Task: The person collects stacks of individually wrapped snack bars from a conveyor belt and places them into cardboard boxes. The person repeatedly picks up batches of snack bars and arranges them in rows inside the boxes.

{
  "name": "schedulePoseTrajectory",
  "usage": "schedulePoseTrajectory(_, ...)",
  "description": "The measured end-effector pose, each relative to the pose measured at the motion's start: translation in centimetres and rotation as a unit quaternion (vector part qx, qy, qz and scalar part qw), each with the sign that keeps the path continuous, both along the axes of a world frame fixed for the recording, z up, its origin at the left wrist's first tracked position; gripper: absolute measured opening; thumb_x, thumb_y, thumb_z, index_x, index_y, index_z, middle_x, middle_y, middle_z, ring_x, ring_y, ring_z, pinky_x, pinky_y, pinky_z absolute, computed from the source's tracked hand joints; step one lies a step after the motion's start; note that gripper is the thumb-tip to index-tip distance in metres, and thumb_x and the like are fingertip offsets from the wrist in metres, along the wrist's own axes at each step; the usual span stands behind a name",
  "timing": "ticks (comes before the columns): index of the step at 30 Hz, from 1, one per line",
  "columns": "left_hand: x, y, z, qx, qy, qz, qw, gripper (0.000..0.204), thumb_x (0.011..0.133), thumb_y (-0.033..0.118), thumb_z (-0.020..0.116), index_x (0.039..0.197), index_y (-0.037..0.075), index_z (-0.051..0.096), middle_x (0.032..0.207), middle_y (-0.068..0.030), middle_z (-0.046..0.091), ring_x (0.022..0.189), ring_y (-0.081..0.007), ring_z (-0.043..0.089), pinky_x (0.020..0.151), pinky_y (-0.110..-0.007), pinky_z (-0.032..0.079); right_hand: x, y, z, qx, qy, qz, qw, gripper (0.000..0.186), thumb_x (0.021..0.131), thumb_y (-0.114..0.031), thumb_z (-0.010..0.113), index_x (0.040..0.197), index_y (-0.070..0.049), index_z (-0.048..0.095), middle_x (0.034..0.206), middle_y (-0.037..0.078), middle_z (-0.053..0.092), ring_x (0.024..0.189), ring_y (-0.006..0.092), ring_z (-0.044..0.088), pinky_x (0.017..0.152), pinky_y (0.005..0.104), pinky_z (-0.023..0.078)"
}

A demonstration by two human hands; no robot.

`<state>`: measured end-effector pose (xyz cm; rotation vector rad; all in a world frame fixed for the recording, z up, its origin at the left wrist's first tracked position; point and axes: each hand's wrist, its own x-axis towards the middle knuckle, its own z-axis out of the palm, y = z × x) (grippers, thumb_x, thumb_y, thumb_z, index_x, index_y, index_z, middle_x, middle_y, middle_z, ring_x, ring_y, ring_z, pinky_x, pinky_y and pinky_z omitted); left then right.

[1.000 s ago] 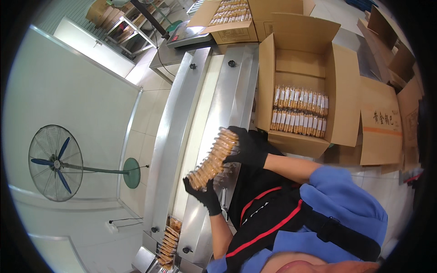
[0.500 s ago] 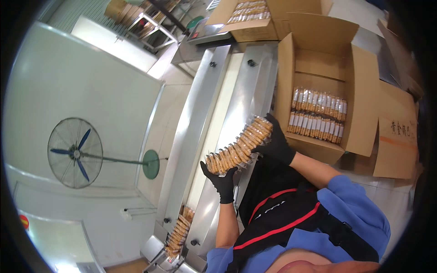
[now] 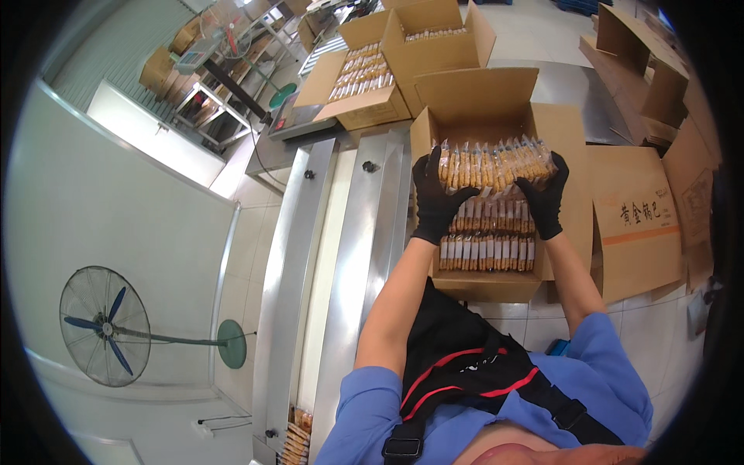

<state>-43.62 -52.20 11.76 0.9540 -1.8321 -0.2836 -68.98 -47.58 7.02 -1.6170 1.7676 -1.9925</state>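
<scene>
Between my two black-gloved hands is a row of clear-wrapped snack packs (image 3: 496,164), golden-brown and standing side by side. My left hand (image 3: 438,200) is closed on the row's left end, and my right hand (image 3: 547,200) presses its right end, thumbs along the near side. The row is over the far part of an open cardboard box (image 3: 487,291); whether it touches the bottom is hidden. Two rows of the same packs (image 3: 488,253), with white labels, stand upright in the box's near part.
To the left runs a steel-sided conveyor with a pale belt (image 3: 329,232); more packs (image 3: 297,440) lie at its near end. Other filled cartons (image 3: 372,116) stand beyond, beside a scale (image 3: 302,125). Flattened cardboard (image 3: 635,213) is on the right, a floor fan (image 3: 107,329) far left.
Both hands have carried the row of packs from above the conveyor rightward and away from me to the open box. The view has turned along with them.
</scene>
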Motion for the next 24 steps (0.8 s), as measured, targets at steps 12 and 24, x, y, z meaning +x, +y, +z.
schedulePoseTrajectory(12,-1.5,-5.0,-2.8,0.02,-0.042,0.031,0.998,0.095,0.064,0.034,0.095,0.141,0.01,0.044,0.133,-0.0212,0.04,0.126,-0.041,0.041,0.108,-0.05,0.038,0.5,-3.4,-0.5,-0.013,0.036,-0.055,0.998,0.086,0.073,-0.029,0.091,0.135,0.002,0.04,0.129,0.016,0.044,0.122,0.0311,0.045,0.105,0.0416,0.038)
schedulePoseTrajectory(24,-4.3,-7.6,-4.7,-0.004,-0.112,0.103,0.988,0.086,0.071,0.054,0.086,0.124,-0.005,0.054,0.136,-0.0266,0.042,0.129,-0.0447,0.04,0.109,-0.053,0.035,2.4,-5.1,0.1,0.051,0.22,-0.136,0.965,0.048,0.086,-0.029,0.077,0.119,-0.001,0.058,0.124,0.02,0.054,0.121,0.0414,0.047,0.105,0.0506,0.037)
